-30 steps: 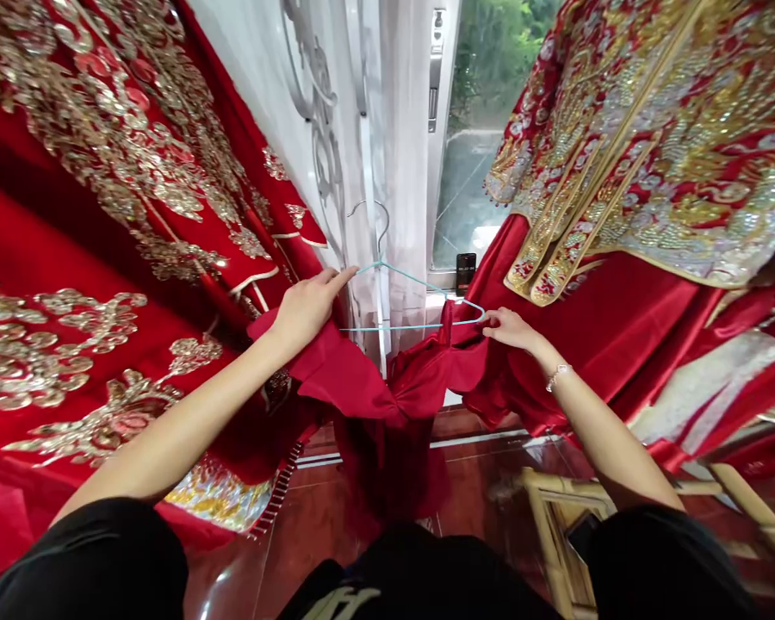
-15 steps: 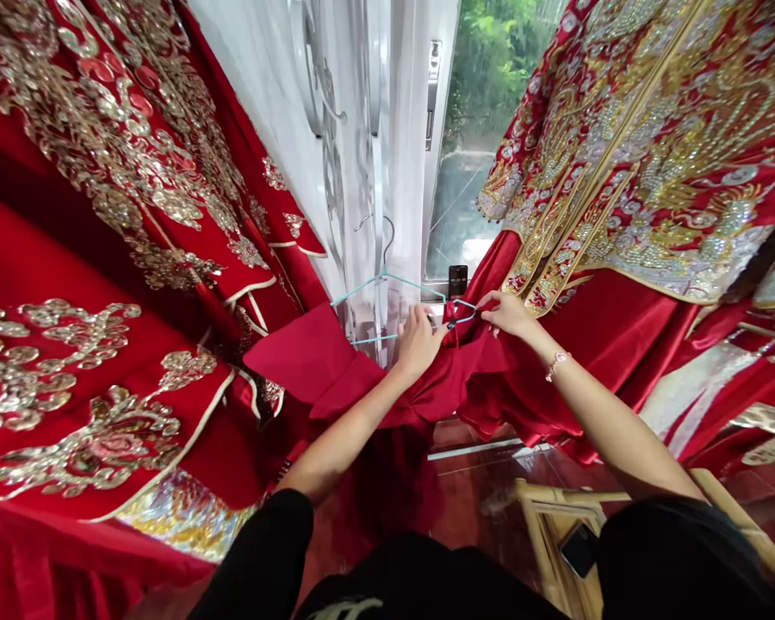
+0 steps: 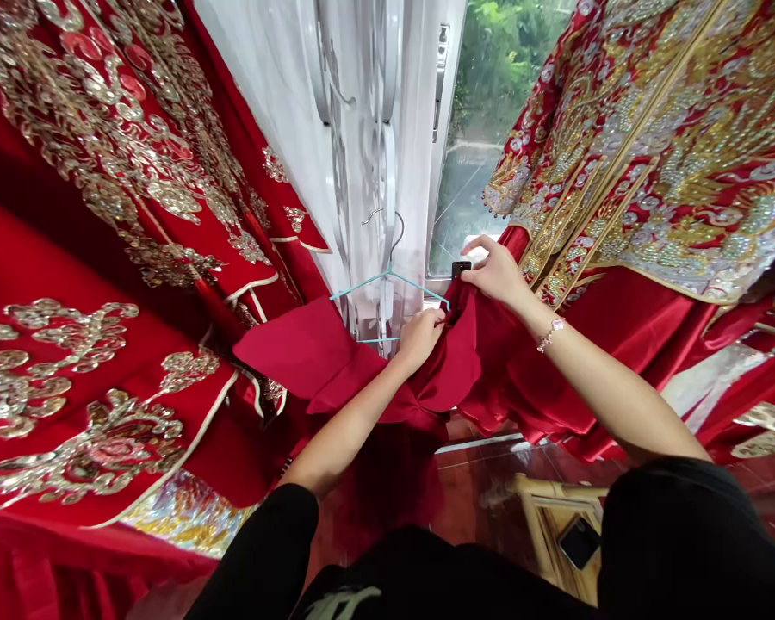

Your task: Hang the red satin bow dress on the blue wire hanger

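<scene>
A plain red satin garment (image 3: 336,362) hangs from a thin light-blue wire hanger (image 3: 368,282) with a metal hook, in front of a white curtain. My left hand (image 3: 419,337) is closed on the hanger's lower right part and the red cloth there. My right hand (image 3: 496,271) pinches the red cloth at the hanger's right end, a little higher than the left hand. A beaded bracelet sits on my right wrist.
Red robes thick with gold embroidery hang at the left (image 3: 103,258) and at the right (image 3: 652,155). A white curtain (image 3: 368,129) covers a window at the back. A small black device (image 3: 461,268) stands on the sill. A bamboo stool (image 3: 555,517) holding a phone (image 3: 578,542) stands on the glossy floor.
My left hand has moved from the hanger's left end across to its right part. My right hand has risen, pulling the red cloth up over the hanger's right end.
</scene>
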### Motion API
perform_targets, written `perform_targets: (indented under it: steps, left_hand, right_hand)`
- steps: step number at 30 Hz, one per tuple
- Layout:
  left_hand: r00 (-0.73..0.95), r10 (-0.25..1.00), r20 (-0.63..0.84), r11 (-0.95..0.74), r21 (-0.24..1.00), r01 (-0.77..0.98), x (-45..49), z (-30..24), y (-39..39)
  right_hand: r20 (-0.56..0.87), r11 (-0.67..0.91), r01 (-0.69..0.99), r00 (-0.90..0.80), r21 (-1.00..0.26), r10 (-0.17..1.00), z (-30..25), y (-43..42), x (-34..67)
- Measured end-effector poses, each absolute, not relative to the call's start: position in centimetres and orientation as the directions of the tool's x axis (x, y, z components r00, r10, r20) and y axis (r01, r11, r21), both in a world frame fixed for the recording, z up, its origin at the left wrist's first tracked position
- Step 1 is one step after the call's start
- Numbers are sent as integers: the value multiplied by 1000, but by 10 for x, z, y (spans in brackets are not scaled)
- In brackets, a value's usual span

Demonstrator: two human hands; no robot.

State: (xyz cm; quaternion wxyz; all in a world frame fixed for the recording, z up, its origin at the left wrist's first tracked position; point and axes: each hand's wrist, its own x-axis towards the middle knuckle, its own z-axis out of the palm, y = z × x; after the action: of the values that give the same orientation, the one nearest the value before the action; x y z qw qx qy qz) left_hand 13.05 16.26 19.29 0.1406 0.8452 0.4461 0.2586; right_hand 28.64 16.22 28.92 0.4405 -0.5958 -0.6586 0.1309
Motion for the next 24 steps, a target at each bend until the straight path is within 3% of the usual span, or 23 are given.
perform_targets:
  steps: [3,6,8,10,13,17,19,24]
  left_hand:
    - [466,848,252,-529,381,758,125,197,159]
    - [482,847,225,-532,360,766,105,198,145]
    - [512,801,309,-597,348,723,78,194,125]
    - [505,688,522,-704,312,638,42,189,101]
    - [302,535,789,-743,269,613,-14,184,72]
    - [-1,625,781,-462,371,806,-49,194,75]
    - [16,688,726,-398,359,844,-43,202,87]
    - [70,738,671,-332,271,903,-9,209,110]
  right_hand:
    - [476,426,653,-113,-626,872,300,164,250]
    - [504,505,545,-167,-670,848,303,155,235]
    - [554,530,502,-117,-683,824,300,144,239]
    - [601,532,527,-50,-662,798,290,136,251]
    - [600,484,612,-18,-626,799,265,133,267]
    - [510,450,660,-117,-602,852,230,142,261]
    - [502,410,721,-101,-558,859,214,144,247]
    - [610,153,898,148,-413,779,180,139,213]
